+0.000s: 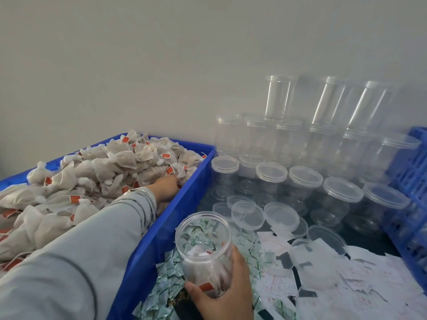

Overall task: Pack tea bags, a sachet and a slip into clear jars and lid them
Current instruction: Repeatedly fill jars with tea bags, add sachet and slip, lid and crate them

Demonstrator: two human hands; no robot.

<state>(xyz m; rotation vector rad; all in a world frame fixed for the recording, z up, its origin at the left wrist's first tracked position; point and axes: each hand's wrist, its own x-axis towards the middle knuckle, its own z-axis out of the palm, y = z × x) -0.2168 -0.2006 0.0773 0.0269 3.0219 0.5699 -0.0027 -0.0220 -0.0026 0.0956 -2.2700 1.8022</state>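
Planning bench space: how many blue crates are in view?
2 blue crates: one at left, holding the tea bags; one at the right edge, partly cut off. More may sit out of view.

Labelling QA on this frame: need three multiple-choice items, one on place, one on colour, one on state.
1. Where is the left hand?
A. in the tea bag crate
B. on a lid
C. on the slips

2. Colour of the tea bag crate?
A. green
B. blue
C. grey

3. The jar in the right hand is:
A. lidded
B. lying flat
C. open-topped, tea bags inside

Key: 1 A, the fingers reach among the tea bags; 2 B, its walls are blue; 3 C, rim bare, tagged bags show through the wall.
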